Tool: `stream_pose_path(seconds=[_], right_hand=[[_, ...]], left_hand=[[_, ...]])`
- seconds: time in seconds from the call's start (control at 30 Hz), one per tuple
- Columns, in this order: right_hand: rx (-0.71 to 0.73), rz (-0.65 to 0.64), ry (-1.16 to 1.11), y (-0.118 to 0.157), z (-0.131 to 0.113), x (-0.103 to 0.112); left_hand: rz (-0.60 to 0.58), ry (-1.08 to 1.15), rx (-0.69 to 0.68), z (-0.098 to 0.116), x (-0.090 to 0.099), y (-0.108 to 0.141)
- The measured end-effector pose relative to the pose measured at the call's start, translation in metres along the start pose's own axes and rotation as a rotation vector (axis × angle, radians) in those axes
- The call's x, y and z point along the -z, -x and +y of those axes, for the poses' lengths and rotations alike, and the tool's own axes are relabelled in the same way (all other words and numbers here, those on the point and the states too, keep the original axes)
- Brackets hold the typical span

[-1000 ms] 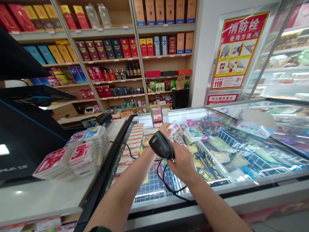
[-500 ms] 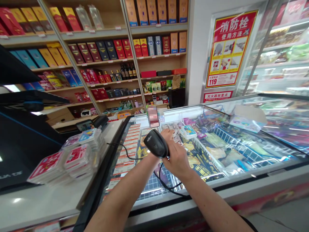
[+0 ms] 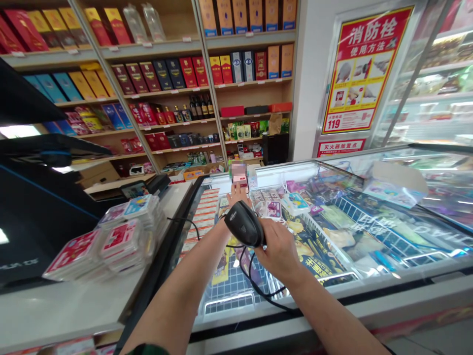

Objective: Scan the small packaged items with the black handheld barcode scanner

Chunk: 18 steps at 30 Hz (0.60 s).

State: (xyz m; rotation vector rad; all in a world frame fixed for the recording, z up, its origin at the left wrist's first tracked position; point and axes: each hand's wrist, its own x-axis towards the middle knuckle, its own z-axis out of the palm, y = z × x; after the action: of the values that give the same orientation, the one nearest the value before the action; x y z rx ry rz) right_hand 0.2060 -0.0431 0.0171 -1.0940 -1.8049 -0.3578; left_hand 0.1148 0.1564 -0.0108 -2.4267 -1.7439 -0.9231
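Glass-topped chest freezer (image 3: 369, 282) stretches ahead, its front edge just below both wrists. Right hand (image 3: 279, 254) curls its fingers around a black corded barcode scanner (image 3: 244, 224); left hand (image 3: 236, 196) rises just beyond, fingers upright beside a small pink packet (image 3: 239, 185), contact unclear.

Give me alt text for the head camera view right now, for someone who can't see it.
The right hand grips a black corded handheld barcode scanner above a glass-topped chest freezer, while the left hand reaches toward a small item with a blurred label. Shelves of boxed liquor stand behind.
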Motion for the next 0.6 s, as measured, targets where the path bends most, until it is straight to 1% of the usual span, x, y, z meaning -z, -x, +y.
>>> stream_pose_path(seconds=[0.13, 0.3, 0.5, 0.6], right_hand=[[-0.004, -0.01, -0.006, 0.0, 0.001, -0.001], [-0.004, -0.022, 0.0, 0.0, 0.001, -0.001], [-0.014, -0.046, 0.007, 0.001, 0.0, 0.0], [-0.013, -0.048, 0.005, 0.0, 0.001, 0.0]], left_hand=[[-0.039, -0.118, 0.046, -0.011, -0.004, -0.012], [-0.05, -0.266, 0.055, -0.018, -0.007, -0.019], [-0.034, -0.248, 0.032, -0.016, -0.002, -0.021], [-0.052, -0.235, 0.042, -0.016, 0.0, -0.022]])
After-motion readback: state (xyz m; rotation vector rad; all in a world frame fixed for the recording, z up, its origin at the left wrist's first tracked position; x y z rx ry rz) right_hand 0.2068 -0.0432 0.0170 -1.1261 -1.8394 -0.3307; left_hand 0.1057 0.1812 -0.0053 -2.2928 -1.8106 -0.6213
